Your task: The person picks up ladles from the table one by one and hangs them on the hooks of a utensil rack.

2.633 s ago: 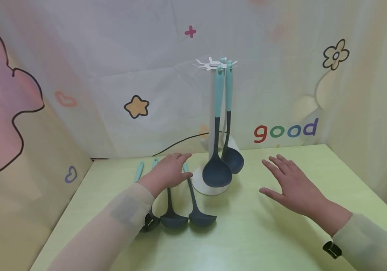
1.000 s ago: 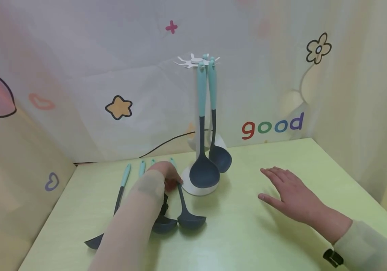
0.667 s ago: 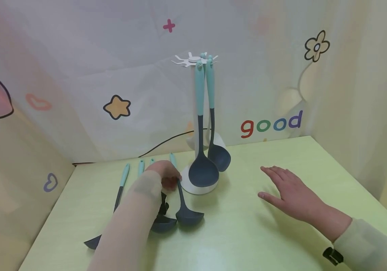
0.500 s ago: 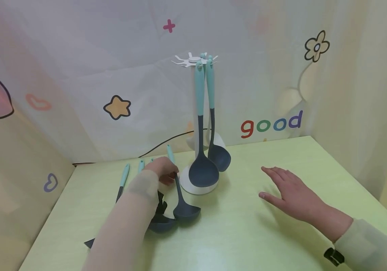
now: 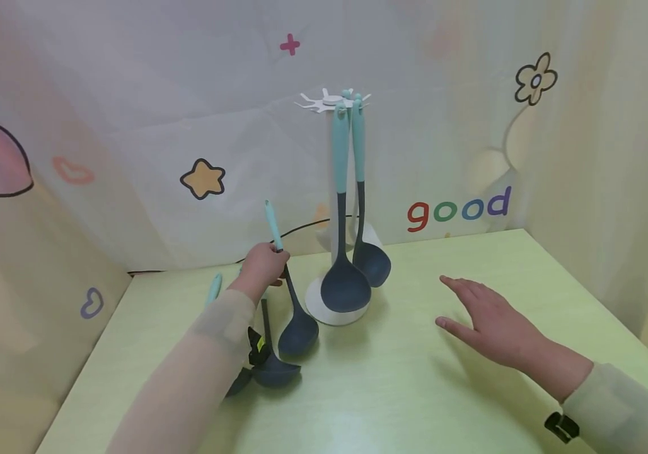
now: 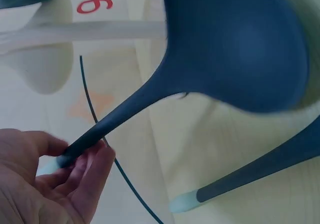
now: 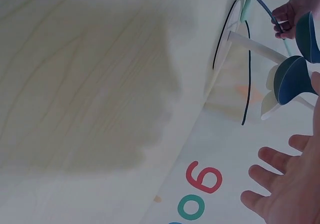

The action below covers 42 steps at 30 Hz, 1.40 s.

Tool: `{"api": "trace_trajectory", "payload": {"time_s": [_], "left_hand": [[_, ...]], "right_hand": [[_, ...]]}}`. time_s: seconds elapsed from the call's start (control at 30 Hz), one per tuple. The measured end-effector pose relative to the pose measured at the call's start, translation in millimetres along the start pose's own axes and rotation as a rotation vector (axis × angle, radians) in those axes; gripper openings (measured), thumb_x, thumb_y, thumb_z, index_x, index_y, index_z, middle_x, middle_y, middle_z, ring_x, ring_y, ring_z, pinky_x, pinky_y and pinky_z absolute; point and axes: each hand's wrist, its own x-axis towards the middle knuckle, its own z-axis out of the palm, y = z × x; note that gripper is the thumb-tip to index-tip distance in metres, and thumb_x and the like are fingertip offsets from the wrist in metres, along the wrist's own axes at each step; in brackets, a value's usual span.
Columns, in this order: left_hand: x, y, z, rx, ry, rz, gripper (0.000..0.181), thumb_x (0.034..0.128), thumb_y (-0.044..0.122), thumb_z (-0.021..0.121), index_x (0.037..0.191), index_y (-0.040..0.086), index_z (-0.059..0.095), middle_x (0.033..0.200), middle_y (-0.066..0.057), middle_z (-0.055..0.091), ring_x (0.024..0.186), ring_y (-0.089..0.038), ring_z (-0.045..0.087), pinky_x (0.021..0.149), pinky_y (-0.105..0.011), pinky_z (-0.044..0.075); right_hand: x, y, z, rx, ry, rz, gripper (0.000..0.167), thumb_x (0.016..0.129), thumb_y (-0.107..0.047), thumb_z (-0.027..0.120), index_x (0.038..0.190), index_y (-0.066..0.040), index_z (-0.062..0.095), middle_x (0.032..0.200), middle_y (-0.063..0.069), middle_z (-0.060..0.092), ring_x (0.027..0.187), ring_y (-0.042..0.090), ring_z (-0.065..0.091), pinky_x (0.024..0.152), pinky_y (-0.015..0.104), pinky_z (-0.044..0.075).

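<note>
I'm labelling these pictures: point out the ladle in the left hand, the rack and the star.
Held ladle point(image 5: 299, 334), head view, on its bowl.
Rack point(image 5: 333, 205), head view, on its white post.
Star point(image 5: 203, 179), head view, on its orange middle.

A pale backdrop point(image 5: 244, 142) bears prints — star point(image 5: 203, 179), flower point(image 5: 536, 80), "good" point(image 5: 455, 211); yellow-green table point(image 5: 383, 384) below.

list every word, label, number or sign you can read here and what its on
"good": multicoloured letters on the backdrop; the wrist views show only part of it, turned round.
"+": a pink plus sign, also on the backdrop.
Yellow mark on the black wrist mount: too small to read.
No lettering can be made out on the held ladle or the hanging ladles.
</note>
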Motion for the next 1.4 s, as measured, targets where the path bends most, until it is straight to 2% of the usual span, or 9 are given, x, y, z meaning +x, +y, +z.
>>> {"api": "trace_trajectory", "payload": {"time_s": [0.13,0.23,0.33,0.43,0.6,0.77,0.93,1.23,1.4], "left_hand": [[-6.5,5.7,-1.4,0.007,0.084,0.078,0.027,0.1014,0.026,0.048,0.109,0.004,0.062,0.084,-0.006,0.056,0.073,-0.022,0.061,0.069,-0.034,0.056],[-11.6,10.2,-2.5,0.005,0.133,0.121,0.035,0.1021,0.027,0.045,0.127,0.007,0.060,0.099,-0.009,0.061,0.076,-0.023,0.059,0.069,-0.035,0.051],[-16.7,14.9,-3.5,0.010,0.178,0.165,0.042,0.1041,0.027,0.041,0.141,0.011,0.053,0.115,-0.011,0.063,0.089,-0.025,0.058,0.075,-0.037,0.048],[-22.2,19.4,-5.0,0.012,0.206,0.228,0.040,0.1065,0.026,0.040,0.141,0.010,0.052,0.125,-0.011,0.061,0.105,-0.026,0.058,0.086,-0.041,0.049],[-32.4,26.4,-7.6,-0.017,0.258,0.366,0.029,0.1078,0.024,0.043,0.127,0.006,0.055,0.123,-0.010,0.060,0.111,-0.025,0.060,0.091,-0.045,0.051],[-44.0,32.2,-9.7,-0.104,0.339,0.472,0.049,0.1063,0.026,0.048,0.153,0.023,0.036,0.120,-0.005,0.059,0.106,-0.020,0.061,0.087,-0.040,0.053],[-55.4,35.9,-9.0,-0.135,0.369,0.504,0.061,0.1046,0.030,0.052,0.155,0.047,0.021,0.120,0.000,0.058,0.106,-0.016,0.059,0.079,-0.037,0.054],[-68.5,41.5,-7.9,-0.098,0.367,0.557,0.060,0.1038,0.028,0.054,0.153,0.047,0.025,0.120,-0.001,0.060,0.106,-0.017,0.059,0.073,-0.038,0.054],[-71.0,45.2,-7.2,-0.081,0.385,0.577,0.058,0.1037,0.028,0.054,0.152,0.046,0.028,0.119,0.000,0.061,0.104,-0.017,0.060,0.070,-0.037,0.054]], "right_hand": [[4.6,-2.3,-1.2,0.021,0.011,0.002,0.077,0.097,-0.056,0.054,0.153,-0.009,0.032,0.146,0.017,0.046,0.135,0.040,0.040,0.109,0.058,0.032],[9.3,-5.5,-4.2,0.046,0.018,0.008,0.076,0.098,-0.056,0.053,0.153,-0.007,0.033,0.146,0.016,0.047,0.135,0.039,0.041,0.108,0.058,0.033],[15.2,-8.9,-9.6,0.072,0.027,0.018,0.075,0.098,-0.054,0.053,0.152,-0.007,0.034,0.144,0.015,0.049,0.133,0.038,0.043,0.107,0.057,0.035],[23.5,-13.5,-18.5,0.102,0.035,0.042,0.072,0.099,-0.054,0.053,0.152,-0.009,0.035,0.143,0.014,0.049,0.133,0.037,0.043,0.106,0.057,0.036],[47.4,-25.7,-44.6,0.152,0.047,0.069,0.067,0.100,-0.053,0.050,0.151,-0.011,0.037,0.147,0.012,0.046,0.133,0.039,0.043,0.105,0.059,0.036],[80.8,-43.5,-75.8,0.201,0.101,0.051,0.058,0.101,-0.045,0.052,0.147,-0.011,0.041,0.143,0.012,0.048,0.125,0.039,0.050,0.101,0.058,0.042],[109.6,-63.8,-105.0,0.266,0.180,0.004,0.053,0.102,-0.039,0.052,0.145,-0.008,0.045,0.140,0.013,0.051,0.125,0.035,0.051,0.104,0.054,0.042],[149.7,-104.7,-170.3,0.235,0.333,-0.019,0.044,0.103,-0.038,0.048,0.139,-0.012,0.054,0.137,0.007,0.056,0.121,0.029,0.059,0.099,0.048,0.049],[172.9,-129.2,-197.1,0.209,0.356,-0.017,0.044,0.102,-0.042,0.049,0.137,-0.016,0.058,0.137,0.004,0.057,0.120,0.024,0.060,0.099,0.043,0.049]]}}
